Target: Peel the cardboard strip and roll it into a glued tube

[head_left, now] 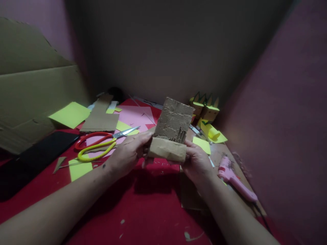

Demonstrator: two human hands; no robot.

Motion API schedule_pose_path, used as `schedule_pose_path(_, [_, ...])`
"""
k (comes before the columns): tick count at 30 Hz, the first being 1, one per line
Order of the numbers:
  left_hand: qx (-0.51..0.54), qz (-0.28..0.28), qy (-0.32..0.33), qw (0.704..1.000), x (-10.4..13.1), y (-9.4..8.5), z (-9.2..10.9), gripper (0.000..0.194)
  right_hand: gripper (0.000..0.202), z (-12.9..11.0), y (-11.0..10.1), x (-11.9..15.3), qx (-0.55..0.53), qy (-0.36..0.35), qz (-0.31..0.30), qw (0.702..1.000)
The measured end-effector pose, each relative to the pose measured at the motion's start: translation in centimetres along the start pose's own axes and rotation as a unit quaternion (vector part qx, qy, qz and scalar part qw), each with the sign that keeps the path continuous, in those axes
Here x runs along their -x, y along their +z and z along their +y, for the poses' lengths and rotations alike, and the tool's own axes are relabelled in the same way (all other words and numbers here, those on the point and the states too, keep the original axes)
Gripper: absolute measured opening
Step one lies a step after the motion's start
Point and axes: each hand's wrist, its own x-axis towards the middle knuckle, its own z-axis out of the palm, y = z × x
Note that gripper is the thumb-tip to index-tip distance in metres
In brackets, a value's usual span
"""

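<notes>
Nearest, below the hands, a red-covered table (150,211) carries pale smears (dried glue, perhaps). Above it, the left hand (127,149) and right hand (198,160) are closed on opposite sides of a cardboard piece (173,119), held up off the surface. Its lower part is a smooth folded band (167,149); its upright panel is rough, with torn paper and a ridged patch exposed. The step in hand looks like holding or shaping that fold; any further move on it calls for even, light pressure from both sides, since the worn panel could crease.

Beside the right forearm, a pink glue gun (236,182) lies on its side. Left of the left hand, scissors (115,135) with red and yellow handles rest with their blades pointing inward, and a black slab (38,156) lies farther out. Beyond the left hand are a cardboard offcut (102,121) and pink paper (139,114); beyond the right, small cardboard figures (209,113) with pointed tops stand near the wall (153,51).
</notes>
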Motion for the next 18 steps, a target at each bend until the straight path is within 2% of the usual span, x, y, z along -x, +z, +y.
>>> schedule_pose_path(2, [0.018, -0.076, -0.013, 0.997, -0.3, -0.5, -0.2, 0.018, 0.028, 0.0, -0.3, -0.1, -0.013, 0.008, 0.004, 1.000])
schedule_pose_path(5, [0.010, -0.109, -0.031, 0.994, -0.7, -1.1, -0.7, 0.017, 0.029, 0.2, -0.5, -0.1, -0.015, 0.032, 0.007, 0.999])
schedule_pose_path(14, [-0.030, -0.142, -0.057, 0.988, -1.0, -1.6, -0.6, 0.026, 0.036, 1.0, -0.3, 0.2, -0.003, 0.074, -0.034, 0.997])
schedule_pose_path(18, [-0.049, -0.135, -0.039, 0.989, -1.0, -1.0, -0.6, 0.036, 0.033, 0.9, 0.1, 0.5, 0.004, 0.084, -0.035, 0.996])
